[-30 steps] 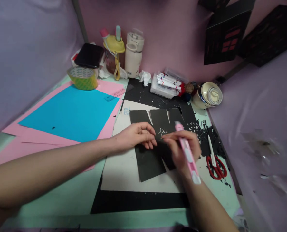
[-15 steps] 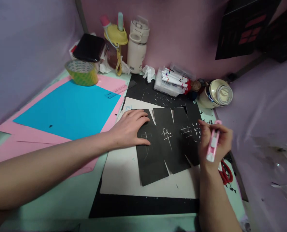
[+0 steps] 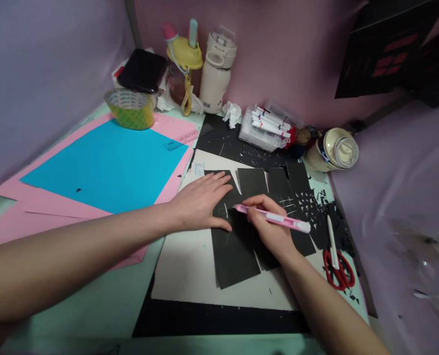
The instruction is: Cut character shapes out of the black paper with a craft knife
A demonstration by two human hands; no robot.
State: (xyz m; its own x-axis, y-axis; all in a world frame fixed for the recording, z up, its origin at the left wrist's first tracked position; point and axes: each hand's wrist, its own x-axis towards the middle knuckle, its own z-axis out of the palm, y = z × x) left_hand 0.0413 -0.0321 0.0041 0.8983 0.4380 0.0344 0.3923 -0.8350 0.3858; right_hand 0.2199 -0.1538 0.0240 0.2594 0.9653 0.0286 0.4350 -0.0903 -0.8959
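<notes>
A black paper sheet (image 3: 237, 254) cut into several strips lies on a white board (image 3: 184, 273). Thin cut marks show on its strips. My left hand (image 3: 200, 199) lies flat on the sheet's left strip with its fingers stretched out. My right hand (image 3: 269, 222) is closed around a pink craft knife (image 3: 274, 217). The knife lies nearly level, its tip pointing left and touching the left strip just beside my left fingertips.
Red scissors (image 3: 335, 268) and black paper scraps (image 3: 324, 207) lie at the right. Blue paper (image 3: 104, 165) on pink sheets covers the left. At the back stand a tape roll (image 3: 130, 108), bottles (image 3: 215, 69), a marker box (image 3: 265, 128) and a tipped jar (image 3: 333, 148).
My right hand swung the pink knife from upright at the right edge down to the left strip. My left hand stays on the sheet, shifted slightly.
</notes>
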